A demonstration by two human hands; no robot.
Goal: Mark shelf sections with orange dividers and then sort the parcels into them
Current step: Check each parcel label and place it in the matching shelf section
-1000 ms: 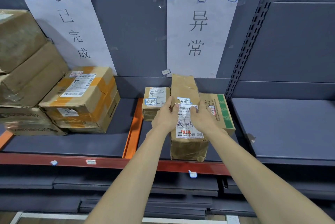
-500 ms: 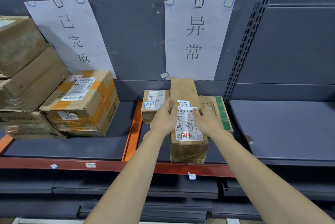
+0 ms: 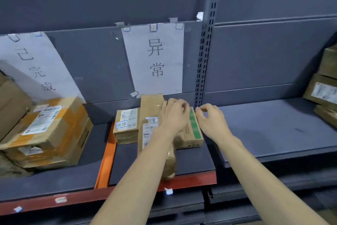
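Observation:
An orange divider (image 3: 105, 159) lies front to back on the dark shelf (image 3: 273, 128). Right of it stand three parcels: a small labelled box (image 3: 125, 128), a long brown parcel (image 3: 151, 108) and a box with a green stripe (image 3: 194, 130). My left hand (image 3: 173, 115) hovers over the long parcel and the green-striped box, fingers curled, holding nothing. My right hand (image 3: 209, 117) hangs just right of the green-striped box, fingers loosely curled and empty. Left of the divider sits an orange-taped box (image 3: 49, 130) on other cartons.
Two paper signs with characters hang on the back panel, the middle sign (image 3: 156, 58) above the three parcels, the left sign (image 3: 34, 68) above the taped box. A slotted upright (image 3: 206, 46) splits the bays. More cartons (image 3: 324, 88) stack at far right.
Both hands have let go of the long brown parcel and moved right, over the green-striped box and past it. The view has swung right and up.

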